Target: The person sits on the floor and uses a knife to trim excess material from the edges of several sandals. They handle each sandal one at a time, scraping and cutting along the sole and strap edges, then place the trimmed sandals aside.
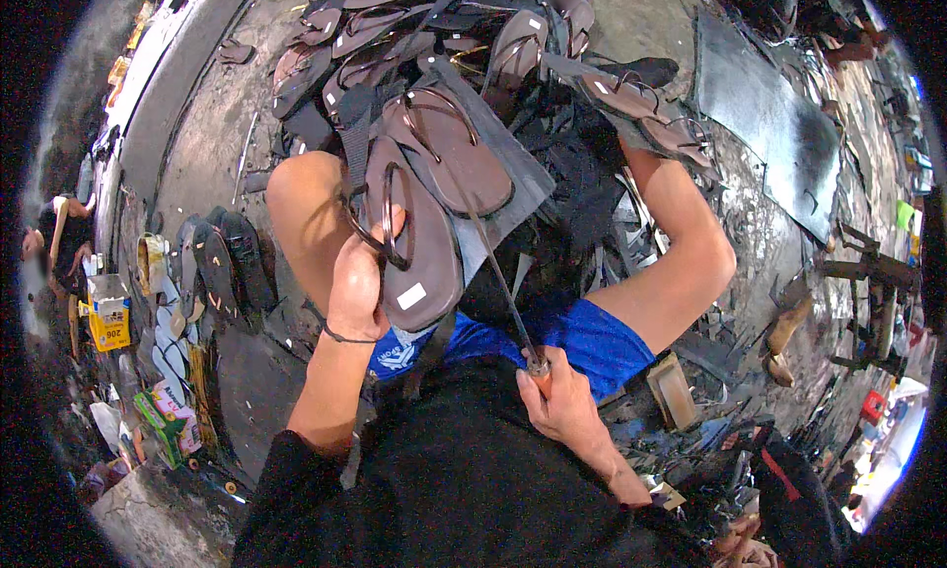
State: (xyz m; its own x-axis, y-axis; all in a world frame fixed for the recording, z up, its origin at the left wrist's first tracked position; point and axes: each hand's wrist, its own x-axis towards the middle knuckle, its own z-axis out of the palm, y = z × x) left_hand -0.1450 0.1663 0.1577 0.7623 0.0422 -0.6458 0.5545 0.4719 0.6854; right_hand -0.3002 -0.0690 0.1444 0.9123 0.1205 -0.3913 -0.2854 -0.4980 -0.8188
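My left hand grips the heel end of a brown flat sandal with thin loop straps and a white sticker, held over my bent left knee. A second brown sandal lies just above it on a grey sheet. My right hand is closed on the handle of a long thin blade that points up toward the sandals. I sit on the floor in blue shorts, knees apart.
A pile of several brown sandals lies ahead. Dark soles lie at the left beside small boxes and a person. A black sheet and scraps cover the floor at the right, with shoe lasts.
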